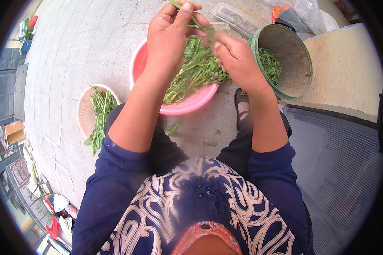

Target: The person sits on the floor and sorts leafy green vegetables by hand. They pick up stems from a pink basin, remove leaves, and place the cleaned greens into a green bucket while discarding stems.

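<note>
A long green stem [196, 23] runs slantwise between my two hands, above a pink plastic basin [191, 106]. My left hand [170, 35] holds the stem between thumb and fingers near the top of the view. At its lower end, my right hand [234, 54] pinches the stem; the fingertips and the plant there are blurred. Leafy greens [198, 70] with pale stalks fill much of the basin below, partly covered by my hands. To the left, a pink plastic basket [84, 111] contains more greens [100, 108], some hanging over its rim.
A green-rimmed bucket [293, 60] at the right has plant scraps [269, 65] inside. Behind it lie a clear plastic container [236, 19] and plastic bags [312, 14]. A ribbed translucent panel [335, 165] stands at my right. Loose leaves [173, 128] lie on the paved floor [67, 60].
</note>
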`<state>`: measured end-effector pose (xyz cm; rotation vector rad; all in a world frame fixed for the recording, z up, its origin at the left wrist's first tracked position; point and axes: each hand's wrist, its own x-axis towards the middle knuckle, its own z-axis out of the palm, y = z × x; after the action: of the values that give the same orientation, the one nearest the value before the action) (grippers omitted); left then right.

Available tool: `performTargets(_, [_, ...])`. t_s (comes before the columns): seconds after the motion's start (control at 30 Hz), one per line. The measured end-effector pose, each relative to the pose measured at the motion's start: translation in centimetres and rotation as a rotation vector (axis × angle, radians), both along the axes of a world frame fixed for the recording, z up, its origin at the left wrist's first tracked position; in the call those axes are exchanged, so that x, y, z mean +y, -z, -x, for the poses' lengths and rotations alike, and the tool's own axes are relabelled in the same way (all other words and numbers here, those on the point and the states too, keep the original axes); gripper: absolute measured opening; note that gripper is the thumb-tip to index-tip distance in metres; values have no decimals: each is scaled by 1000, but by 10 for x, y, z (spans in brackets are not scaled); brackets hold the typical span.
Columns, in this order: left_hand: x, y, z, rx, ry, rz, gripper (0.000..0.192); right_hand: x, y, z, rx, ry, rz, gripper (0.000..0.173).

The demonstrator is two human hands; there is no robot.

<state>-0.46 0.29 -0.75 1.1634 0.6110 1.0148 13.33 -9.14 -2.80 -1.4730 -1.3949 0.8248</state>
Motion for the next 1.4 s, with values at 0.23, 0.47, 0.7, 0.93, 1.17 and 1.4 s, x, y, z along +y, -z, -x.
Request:
performTargets(0.23, [-1, 0, -1, -26, -3, -14, 28, -1, -6, 5, -107, 178, -4, 22])
performTargets(0.47, [-2, 0, 0, -68, 64, -1, 28, 1, 0, 3, 37, 304, -43, 18])
performTargets(0.7, [14, -2, 10, -173, -90, 19, 27, -6, 6, -50, 105, 514, -181, 22])
performTargets(0.93, [12, -4, 11, -135, -53, -1, 26, -17, -7, -109, -898, 974, -141, 23])
performTargets(1.17, [6, 2, 2, -61, 15, 27, 25, -3, -2, -23, 107, 70, -208, 26])
performTargets(1.4, [1, 1, 1, -26, 23, 33, 28, 0, -4, -2, 32, 21, -57, 28])
